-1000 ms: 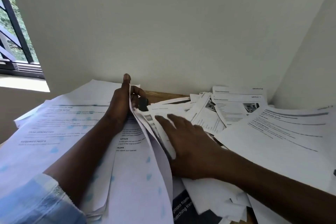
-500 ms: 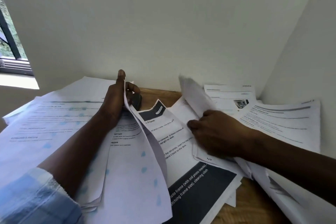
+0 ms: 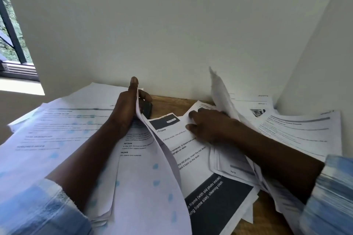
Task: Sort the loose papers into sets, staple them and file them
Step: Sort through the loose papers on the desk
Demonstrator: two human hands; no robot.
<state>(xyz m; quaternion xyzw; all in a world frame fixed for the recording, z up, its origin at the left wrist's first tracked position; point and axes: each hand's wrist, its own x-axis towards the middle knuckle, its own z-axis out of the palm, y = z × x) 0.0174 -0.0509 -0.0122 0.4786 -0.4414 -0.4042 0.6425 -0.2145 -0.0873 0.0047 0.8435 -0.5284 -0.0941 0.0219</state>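
Observation:
Loose printed papers cover a wooden desk. My left hand (image 3: 127,108) grips the top edge of a thick set of sheets (image 3: 145,183) that curls up and bends over my forearm; a small dark object (image 3: 147,109), only partly visible, sits under its fingers. My right hand (image 3: 208,126) presses on a sheet with a black header block (image 3: 172,135) and holds up a bunch of papers (image 3: 219,89) that stands tilted behind it. A page with a large dark band (image 3: 215,202) lies at the front.
The desk (image 3: 170,105) stands in a corner, with white walls behind and on the right. More printed sheets (image 3: 298,129) spread along the right wall, and others (image 3: 55,126) overhang the left side. A window (image 3: 11,44) is at the far left. Bare wood (image 3: 265,213) shows at the front right.
My right hand has swept the middle pile rightward and lifted a bunch of papers upright, uncovering the sheet with the black header and the dark-banded page. My left hand has kept its grip.

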